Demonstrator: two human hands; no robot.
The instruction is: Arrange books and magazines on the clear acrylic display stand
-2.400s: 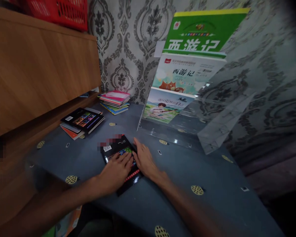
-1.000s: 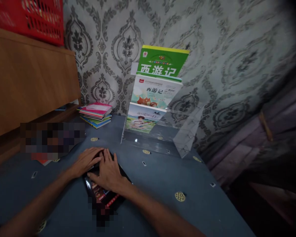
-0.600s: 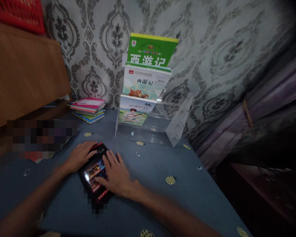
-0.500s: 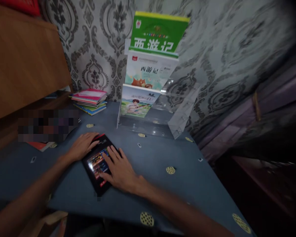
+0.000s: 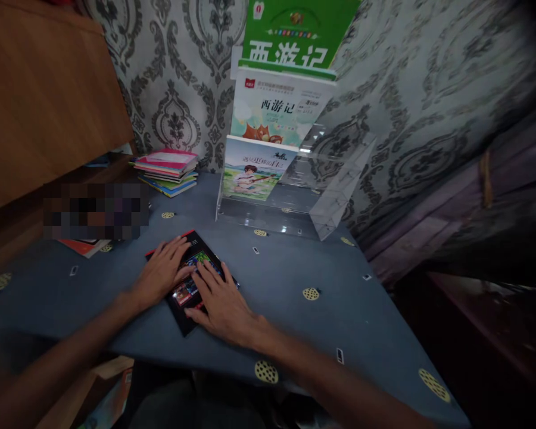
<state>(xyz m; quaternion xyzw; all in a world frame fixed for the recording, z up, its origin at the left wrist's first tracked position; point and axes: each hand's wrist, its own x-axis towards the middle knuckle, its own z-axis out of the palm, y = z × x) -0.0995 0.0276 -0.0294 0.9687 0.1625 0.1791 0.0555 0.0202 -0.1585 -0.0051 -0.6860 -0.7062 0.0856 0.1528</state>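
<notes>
A black book (image 5: 183, 319) with red along its far edge and a glossy colour picture panel on its cover lies flat and slanted on the table. My left hand (image 5: 163, 271) rests on the book's left part, palm down, its fingers stretched over the cover. On the right part lies my right hand (image 5: 221, 307), its fingers spread and partly over the picture panel. The fingertips of both hands come close together near the middle of the cover. Much of the cover is hidden under them.
Behind the book, a clear acrylic stand (image 5: 268, 217) holds a green book (image 5: 295, 36), a white book (image 5: 279, 104) and a landscape-covered book (image 5: 254, 170). A stack of booklets (image 5: 167, 170) sits at the back left, beside a wooden panel (image 5: 49, 107). The blue tablecloth (image 5: 277, 280) has pineapple prints.
My left hand has slid from the book's upper left edge further onto its cover, closer to my right hand. The view has tipped down slightly. My right hand stays spread on the cover.
</notes>
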